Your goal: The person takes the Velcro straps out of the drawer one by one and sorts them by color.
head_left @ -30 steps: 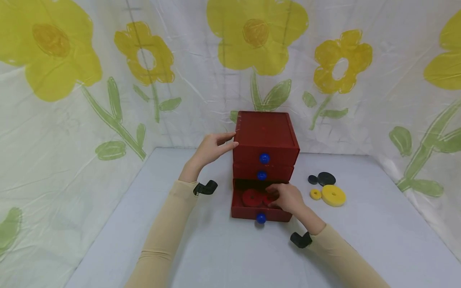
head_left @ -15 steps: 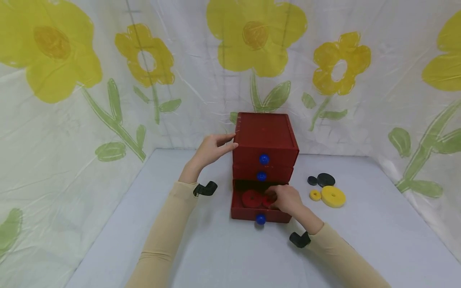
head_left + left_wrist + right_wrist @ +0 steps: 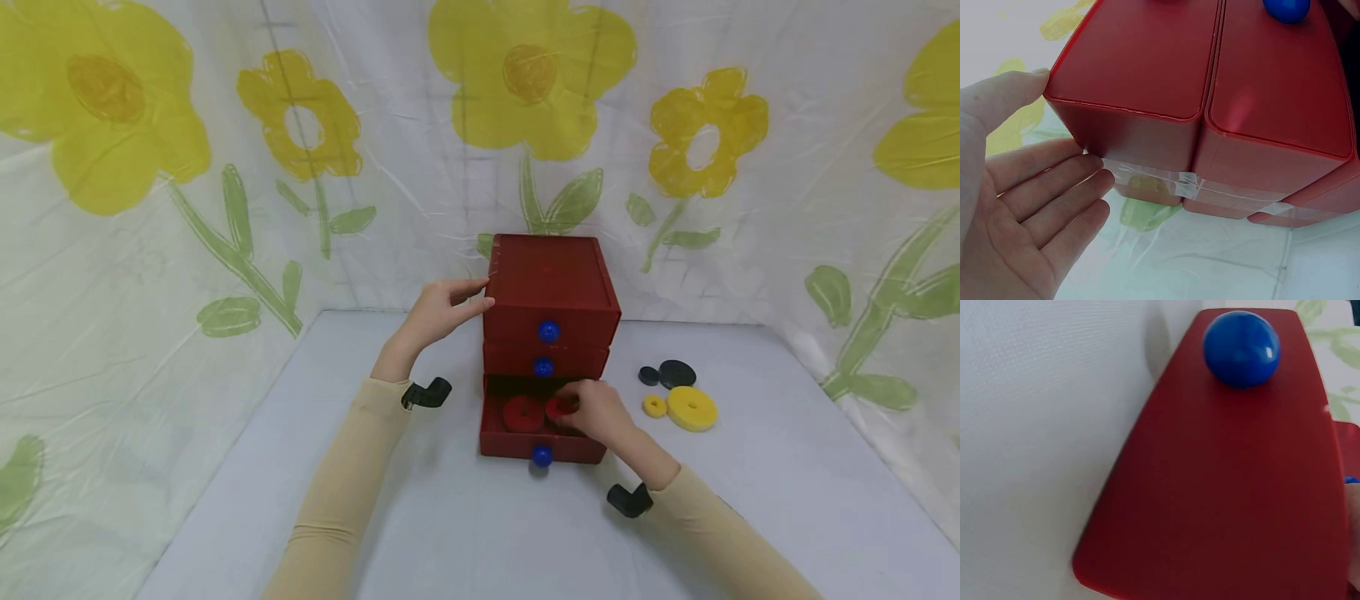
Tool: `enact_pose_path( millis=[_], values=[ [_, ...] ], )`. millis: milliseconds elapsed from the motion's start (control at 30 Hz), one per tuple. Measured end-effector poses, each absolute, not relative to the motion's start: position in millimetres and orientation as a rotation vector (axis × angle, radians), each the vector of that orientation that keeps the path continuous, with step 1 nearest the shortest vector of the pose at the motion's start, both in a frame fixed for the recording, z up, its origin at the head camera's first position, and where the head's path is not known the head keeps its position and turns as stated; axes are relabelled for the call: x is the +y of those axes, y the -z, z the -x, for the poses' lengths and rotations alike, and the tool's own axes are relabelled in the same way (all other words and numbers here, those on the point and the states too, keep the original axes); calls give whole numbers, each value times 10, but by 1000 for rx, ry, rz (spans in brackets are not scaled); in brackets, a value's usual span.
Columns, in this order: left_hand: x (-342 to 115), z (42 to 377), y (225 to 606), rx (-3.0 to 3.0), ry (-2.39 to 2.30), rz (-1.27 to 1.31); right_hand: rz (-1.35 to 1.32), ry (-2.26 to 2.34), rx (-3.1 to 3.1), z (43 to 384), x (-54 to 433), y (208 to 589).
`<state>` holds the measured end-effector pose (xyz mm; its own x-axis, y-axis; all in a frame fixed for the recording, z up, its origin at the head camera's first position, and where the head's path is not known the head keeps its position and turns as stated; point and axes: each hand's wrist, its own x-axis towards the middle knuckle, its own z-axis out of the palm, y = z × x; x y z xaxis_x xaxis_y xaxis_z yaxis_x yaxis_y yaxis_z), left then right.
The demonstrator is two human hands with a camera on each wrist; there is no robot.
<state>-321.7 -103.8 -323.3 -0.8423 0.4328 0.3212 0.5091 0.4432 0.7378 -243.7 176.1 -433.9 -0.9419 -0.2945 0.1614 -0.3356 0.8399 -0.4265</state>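
Observation:
A red cabinet [image 3: 551,271] has three stacked drawers with blue knobs, and its bottom drawer [image 3: 498,444] is pulled out. My left hand [image 3: 438,312] rests against the cabinet's left side, thumb at the front edge and fingers extended, as the left wrist view shows. Inside the drawer, a larger red disc [image 3: 517,421] with a centre hole lies to the left. My right hand [image 3: 598,412] reaches over the drawer's right side and pinches a smaller red disc [image 3: 555,408], partly hidden by the fingers. The right wrist view mostly holds the drawer front [image 3: 1222,487].
Right of the cabinet lie a large yellow disc [image 3: 703,414], a small yellow disc [image 3: 648,410], a large black disc [image 3: 677,374] and a small black disc [image 3: 648,376]. A flower-printed curtain [image 3: 420,208] hangs behind the white table [image 3: 450,533].
The small red disc has shifted slightly within the drawer under my right hand, and a gap now shows between it and the larger disc. My left hand stays against the cabinet.

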Motion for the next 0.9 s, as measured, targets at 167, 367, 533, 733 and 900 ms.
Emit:
enact_pose_path(
  millis=[167,367,533,733,900],
  values=[
    [-1036,3215,3227,-2606,1365,843,-475,-784,-2934,2414,1790,4269],
    [-1040,3209,3220,-2610,1370,832,-450,-834,-2937,2386,1854,4188],
    [-1037,3213,3219,-2609,1376,831,-437,-885,-2934,2354,1921,4120],
    [-1039,3214,3223,-2608,1390,831,-419,-885,-2935,2326,1998,4046],
    [-1038,3212,3230,-2604,1398,828,-384,-919,-2957,2289,2076,3991]
  ],
)
